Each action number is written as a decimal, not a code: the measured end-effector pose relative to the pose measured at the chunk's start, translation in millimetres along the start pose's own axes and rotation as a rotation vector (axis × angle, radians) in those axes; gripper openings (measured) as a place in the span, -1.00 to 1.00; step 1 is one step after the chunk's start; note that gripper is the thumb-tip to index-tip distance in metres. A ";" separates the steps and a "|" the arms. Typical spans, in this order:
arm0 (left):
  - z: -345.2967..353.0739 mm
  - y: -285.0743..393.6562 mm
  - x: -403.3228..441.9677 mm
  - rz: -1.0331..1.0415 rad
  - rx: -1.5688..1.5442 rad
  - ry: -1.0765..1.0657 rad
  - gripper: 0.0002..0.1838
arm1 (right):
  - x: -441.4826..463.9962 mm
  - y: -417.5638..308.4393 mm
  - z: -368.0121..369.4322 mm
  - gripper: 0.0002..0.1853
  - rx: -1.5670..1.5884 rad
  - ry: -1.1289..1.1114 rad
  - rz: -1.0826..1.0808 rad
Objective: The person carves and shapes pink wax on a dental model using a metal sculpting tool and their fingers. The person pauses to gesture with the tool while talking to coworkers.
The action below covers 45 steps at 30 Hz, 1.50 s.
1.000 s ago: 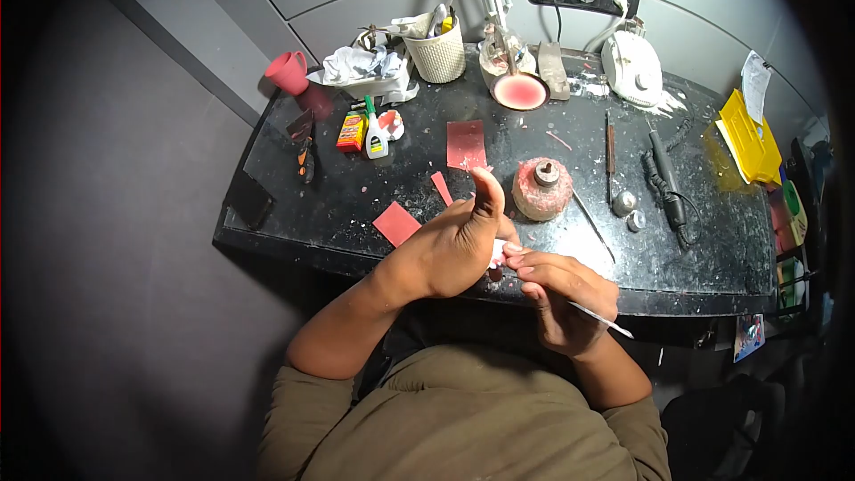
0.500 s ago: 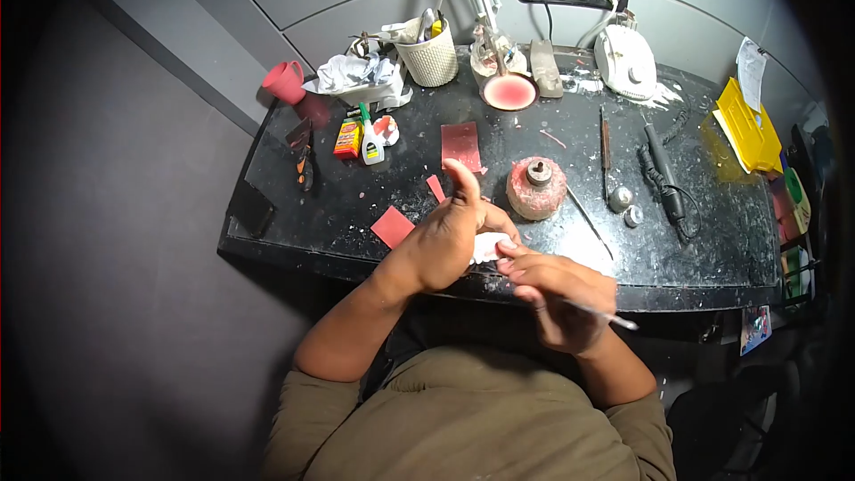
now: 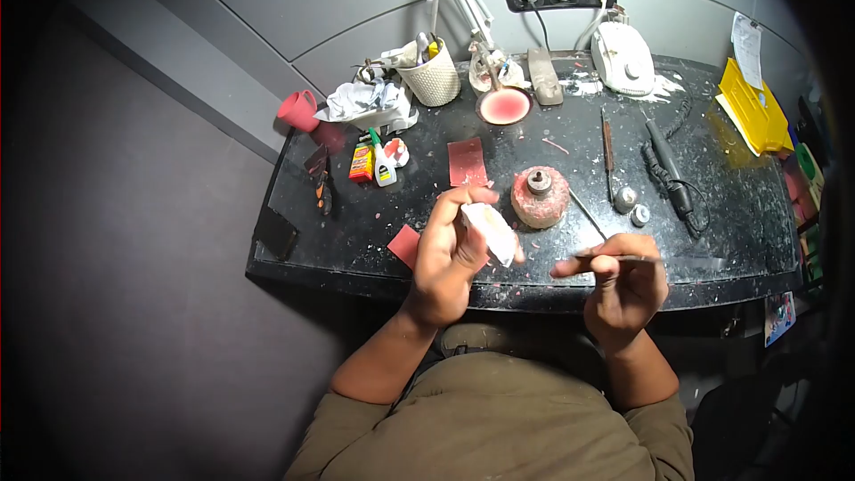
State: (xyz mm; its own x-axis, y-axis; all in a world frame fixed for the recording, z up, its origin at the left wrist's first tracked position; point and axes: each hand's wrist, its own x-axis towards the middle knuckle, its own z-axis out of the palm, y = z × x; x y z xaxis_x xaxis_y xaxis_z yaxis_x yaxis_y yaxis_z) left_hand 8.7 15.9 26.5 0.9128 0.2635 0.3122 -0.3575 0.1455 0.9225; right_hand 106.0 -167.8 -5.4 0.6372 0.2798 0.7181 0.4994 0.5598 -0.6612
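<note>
My left hand (image 3: 443, 267) is closed around a white plaster dental cast (image 3: 490, 230), held above the front edge of the desk and tilted, with a pinkish patch on it. To its right, my right hand (image 3: 626, 294) grips a thin wax knife (image 3: 690, 262) between thumb and fingers. The tool lies nearly level and its far end is smeared by motion. Tool and cast are apart. Just beyond the hands stands a wax-spattered spirit burner (image 3: 540, 205) with a metal cap. Pink wax sheets lie behind the left hand (image 3: 467, 162) and beside it (image 3: 404, 244).
A hand engine (image 3: 666, 169) with its cord, a long tool (image 3: 608, 156) and small metal pots (image 3: 626, 199) lie at right. Behind are a lamp (image 3: 468, 0), a pink dish (image 3: 505, 106), a white control box (image 3: 622, 62) and a tool basket (image 3: 432, 76). A glue bottle (image 3: 384, 165) stands left.
My hands have drawn apart: the right moved right and up with the tool, off the cast. My left hand turned, bringing the cast into fuller view. The camera view shifted slightly.
</note>
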 end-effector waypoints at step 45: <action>12.5 -9.8 -19.4 0.532 0.729 -0.029 -0.60 | 6.2 -18.2 13.7 -0.74 -0.451 -0.289 -0.313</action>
State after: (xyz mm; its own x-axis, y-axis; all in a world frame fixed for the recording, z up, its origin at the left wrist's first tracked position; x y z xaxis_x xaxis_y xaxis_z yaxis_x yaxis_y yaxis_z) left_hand -3.0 -2.5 14.3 0.6705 0.0979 0.7354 -0.5287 -0.6324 0.5662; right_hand 92.8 -165.6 14.1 0.2675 0.3910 0.8807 0.8760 0.2820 -0.3913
